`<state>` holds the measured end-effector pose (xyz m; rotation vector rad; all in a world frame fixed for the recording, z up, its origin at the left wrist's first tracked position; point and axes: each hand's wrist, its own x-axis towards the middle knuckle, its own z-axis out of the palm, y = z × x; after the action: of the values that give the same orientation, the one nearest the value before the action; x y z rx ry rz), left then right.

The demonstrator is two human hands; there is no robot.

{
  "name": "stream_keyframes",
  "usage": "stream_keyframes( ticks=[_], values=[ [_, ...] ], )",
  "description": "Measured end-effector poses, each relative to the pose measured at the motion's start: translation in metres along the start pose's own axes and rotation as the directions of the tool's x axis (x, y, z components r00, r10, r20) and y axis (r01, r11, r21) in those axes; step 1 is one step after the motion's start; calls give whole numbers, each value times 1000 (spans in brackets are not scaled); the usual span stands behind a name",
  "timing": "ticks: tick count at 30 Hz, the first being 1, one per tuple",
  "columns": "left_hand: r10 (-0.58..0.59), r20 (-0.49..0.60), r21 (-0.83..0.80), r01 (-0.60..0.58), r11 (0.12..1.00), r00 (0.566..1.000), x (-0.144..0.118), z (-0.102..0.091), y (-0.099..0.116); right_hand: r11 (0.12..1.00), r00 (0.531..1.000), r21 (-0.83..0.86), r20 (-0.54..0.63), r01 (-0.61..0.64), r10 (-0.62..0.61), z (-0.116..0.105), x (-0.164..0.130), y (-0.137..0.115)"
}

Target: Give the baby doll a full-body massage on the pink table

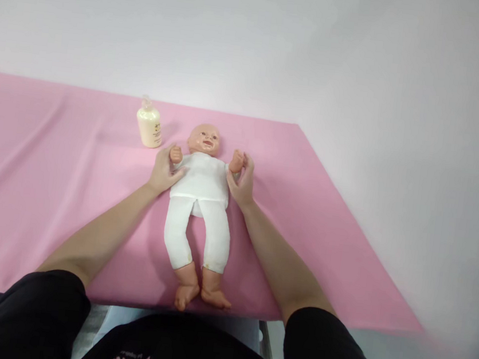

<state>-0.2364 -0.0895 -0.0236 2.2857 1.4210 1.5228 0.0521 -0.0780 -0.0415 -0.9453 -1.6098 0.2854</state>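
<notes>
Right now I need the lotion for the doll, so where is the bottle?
In the head view the lotion bottle stands upright on the pink sheet, just left of the doll's head and beyond the left hand.

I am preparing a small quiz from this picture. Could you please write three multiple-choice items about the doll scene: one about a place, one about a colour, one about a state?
1. Where does the bottle stand?
A. beside the doll's head
B. by the doll's feet
C. on the doll's belly

2. What colour is the cloth under the doll?
A. green
B. pink
C. grey

3. How does the doll lie?
A. face down
B. sitting upright
C. on its back

Answers:
1. A, it stands near the head, on the left hand's side.
2. B, the sheet is plainly pink.
3. C, its face shows upward while the right hand touches its arm.
</notes>
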Motion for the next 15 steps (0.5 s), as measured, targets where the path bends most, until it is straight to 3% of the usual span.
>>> stream_keyframes(
  ticks=[3, 7, 15],
  values=[
    [108, 125, -1, -109, 994, 986, -1, -7, 8, 996, 994, 7, 71, 85, -85, -2, -5, -4],
    [214, 287, -22, -217, 976, 934, 0, -7, 9, 989, 961, 11, 235, 150, -148, -2, -7, -3],
    [-32, 124, -62, 40, 997, 992, 2, 17, -15, 994, 989, -105, 150, 8, 8, 8, 5, 6]
  ],
)
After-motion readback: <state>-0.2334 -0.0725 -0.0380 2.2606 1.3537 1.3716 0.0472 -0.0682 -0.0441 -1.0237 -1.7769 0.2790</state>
